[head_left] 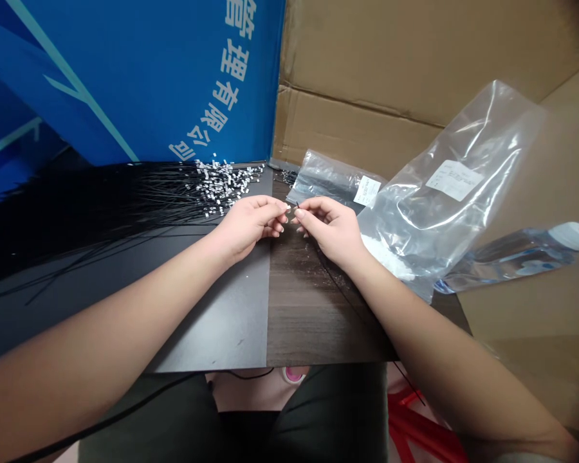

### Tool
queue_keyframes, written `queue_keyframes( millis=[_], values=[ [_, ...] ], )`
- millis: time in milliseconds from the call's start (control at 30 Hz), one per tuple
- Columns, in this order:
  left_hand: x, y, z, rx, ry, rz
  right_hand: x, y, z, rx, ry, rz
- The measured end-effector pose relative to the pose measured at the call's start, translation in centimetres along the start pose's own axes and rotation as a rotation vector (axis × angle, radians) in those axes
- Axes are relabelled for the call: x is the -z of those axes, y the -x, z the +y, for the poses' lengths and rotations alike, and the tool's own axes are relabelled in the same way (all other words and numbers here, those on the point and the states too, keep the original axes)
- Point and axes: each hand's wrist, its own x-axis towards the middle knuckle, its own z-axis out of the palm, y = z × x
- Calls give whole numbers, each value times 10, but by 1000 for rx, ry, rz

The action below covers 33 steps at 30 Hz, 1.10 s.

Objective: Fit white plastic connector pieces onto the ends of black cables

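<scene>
Head view.

Black cable tie [340, 284]: single, thin, long axis diagonal. Upper end points up and left at the left hand [251, 225]; the tail runs down and right alongside the right forearm and over the table's near edge.

Right hand [330, 231]: pinches the tie near its upper end between thumb and forefinger.

Left hand: fingertips [284, 209] drawn together, just beside the tie's upper end; whether they grip anything is too small to tell.

Tie pile [125, 212]: many black tails fanned leftward, small white heads clustered at the right end, beside the left hand.

Bags: small clear bag [328, 180] and large clear bag [444, 186], both labelled, beyond the right hand.

Also: water bottle [511, 257] on its side, blue printed board [125, 77], cardboard [361, 64].
</scene>
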Motion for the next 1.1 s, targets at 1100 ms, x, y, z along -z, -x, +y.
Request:
queue_keyframes(
  millis=[1100],
  values=[
    [-7, 0, 1, 103, 172, -11, -14, 2, -8, -273, -213, -39]
  ],
)
